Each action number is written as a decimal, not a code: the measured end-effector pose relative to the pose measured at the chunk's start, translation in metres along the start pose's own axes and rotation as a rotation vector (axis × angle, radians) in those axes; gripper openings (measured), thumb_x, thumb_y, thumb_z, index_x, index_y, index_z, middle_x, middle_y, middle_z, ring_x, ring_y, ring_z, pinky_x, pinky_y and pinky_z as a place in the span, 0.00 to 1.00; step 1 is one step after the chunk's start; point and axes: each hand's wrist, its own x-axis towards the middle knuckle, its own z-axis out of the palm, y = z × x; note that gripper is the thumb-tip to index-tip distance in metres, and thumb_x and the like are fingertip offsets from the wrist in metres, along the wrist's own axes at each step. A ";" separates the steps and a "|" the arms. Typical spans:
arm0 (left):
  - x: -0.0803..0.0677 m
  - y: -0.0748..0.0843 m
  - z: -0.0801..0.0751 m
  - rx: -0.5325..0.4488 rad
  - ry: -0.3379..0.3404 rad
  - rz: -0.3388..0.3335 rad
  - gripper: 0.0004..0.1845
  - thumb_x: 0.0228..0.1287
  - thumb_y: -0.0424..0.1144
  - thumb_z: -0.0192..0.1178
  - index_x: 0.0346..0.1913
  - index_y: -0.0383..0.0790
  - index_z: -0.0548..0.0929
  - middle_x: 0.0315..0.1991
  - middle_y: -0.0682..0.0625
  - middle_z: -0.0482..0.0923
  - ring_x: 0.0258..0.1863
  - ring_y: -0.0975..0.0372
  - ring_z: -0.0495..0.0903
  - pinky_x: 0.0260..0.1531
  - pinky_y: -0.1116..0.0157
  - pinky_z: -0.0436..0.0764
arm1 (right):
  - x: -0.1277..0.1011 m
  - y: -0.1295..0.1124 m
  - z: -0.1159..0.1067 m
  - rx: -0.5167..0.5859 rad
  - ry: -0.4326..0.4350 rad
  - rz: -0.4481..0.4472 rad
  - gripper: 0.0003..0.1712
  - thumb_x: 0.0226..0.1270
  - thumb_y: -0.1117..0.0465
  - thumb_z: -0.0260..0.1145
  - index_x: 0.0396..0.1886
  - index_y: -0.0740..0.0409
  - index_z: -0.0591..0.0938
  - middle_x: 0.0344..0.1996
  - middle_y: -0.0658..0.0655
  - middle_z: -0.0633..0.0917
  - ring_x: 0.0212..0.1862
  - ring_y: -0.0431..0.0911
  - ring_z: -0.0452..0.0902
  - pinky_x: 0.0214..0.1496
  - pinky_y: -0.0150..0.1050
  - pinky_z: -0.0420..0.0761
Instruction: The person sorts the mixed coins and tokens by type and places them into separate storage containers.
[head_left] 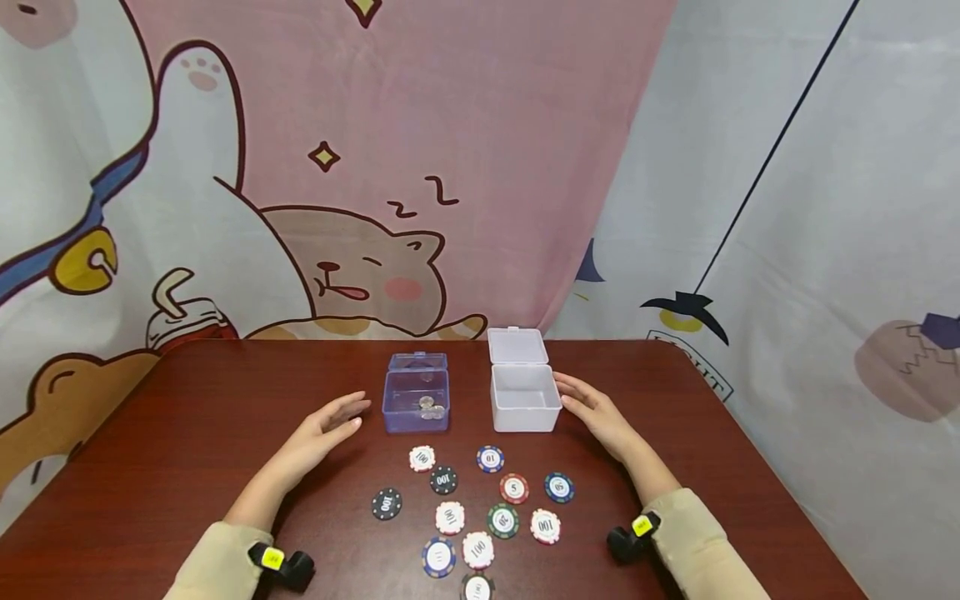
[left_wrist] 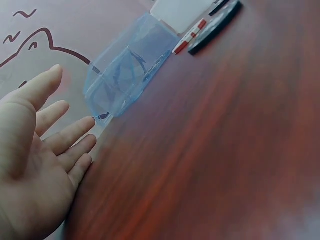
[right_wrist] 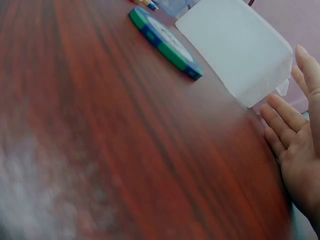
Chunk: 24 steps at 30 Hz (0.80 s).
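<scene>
Chips (head_left: 477,508) blurred both wrist views; bottom chip (head_left: 477,588) cut off.

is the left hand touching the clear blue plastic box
Apart. In the head view, bare table shows between the left hand and the clear blue plastic box.

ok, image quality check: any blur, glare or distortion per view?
Head view: sharp, evenly lit, wide-angle bend at the edges, soft sheen on the table. Left wrist view: left hand fairly sharp, blue box soft, tabletop streaked with blur. Right wrist view: near table blurred and washed out, white box and right hand clearer.
</scene>
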 end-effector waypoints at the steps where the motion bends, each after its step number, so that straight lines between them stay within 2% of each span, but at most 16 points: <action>1: -0.003 0.000 -0.001 0.005 0.001 0.000 0.28 0.70 0.39 0.56 0.69 0.36 0.65 0.63 0.40 0.71 0.64 0.48 0.67 0.59 0.54 0.66 | 0.000 0.001 0.000 -0.009 0.000 0.000 0.28 0.73 0.59 0.56 0.70 0.58 0.66 0.64 0.64 0.71 0.64 0.57 0.65 0.63 0.56 0.61; 4: -0.009 0.001 -0.002 0.014 -0.004 0.014 0.26 0.70 0.39 0.56 0.67 0.35 0.67 0.60 0.40 0.73 0.62 0.48 0.69 0.56 0.65 0.69 | 0.001 0.003 -0.001 -0.029 -0.001 -0.004 0.28 0.73 0.58 0.57 0.70 0.56 0.66 0.63 0.63 0.72 0.64 0.54 0.67 0.62 0.51 0.65; 7: -0.015 0.002 -0.002 0.012 -0.018 0.020 0.25 0.69 0.38 0.57 0.66 0.34 0.69 0.59 0.41 0.75 0.60 0.48 0.71 0.52 0.71 0.69 | 0.001 0.003 -0.001 -0.034 -0.002 -0.007 0.28 0.73 0.57 0.57 0.70 0.56 0.66 0.63 0.63 0.72 0.63 0.53 0.67 0.62 0.49 0.66; 13: -0.026 0.005 -0.001 0.025 -0.057 0.023 0.25 0.66 0.37 0.60 0.64 0.34 0.71 0.58 0.43 0.76 0.60 0.49 0.71 0.55 0.65 0.70 | 0.001 0.002 -0.001 -0.029 0.001 -0.005 0.29 0.72 0.57 0.59 0.70 0.55 0.67 0.63 0.63 0.73 0.63 0.55 0.68 0.62 0.54 0.65; 17: -0.032 0.006 0.001 0.048 -0.088 0.059 0.24 0.64 0.35 0.62 0.62 0.33 0.73 0.56 0.44 0.78 0.58 0.50 0.72 0.56 0.61 0.69 | 0.001 0.001 -0.001 -0.026 0.001 0.001 0.28 0.72 0.57 0.59 0.70 0.54 0.67 0.63 0.63 0.73 0.63 0.55 0.68 0.62 0.55 0.65; 24: -0.038 0.012 0.006 0.063 -0.160 0.125 0.23 0.61 0.34 0.65 0.59 0.35 0.77 0.52 0.45 0.80 0.51 0.50 0.75 0.51 0.61 0.72 | 0.001 0.001 -0.001 -0.019 -0.006 0.007 0.28 0.72 0.59 0.58 0.70 0.55 0.67 0.63 0.64 0.72 0.63 0.57 0.66 0.62 0.58 0.63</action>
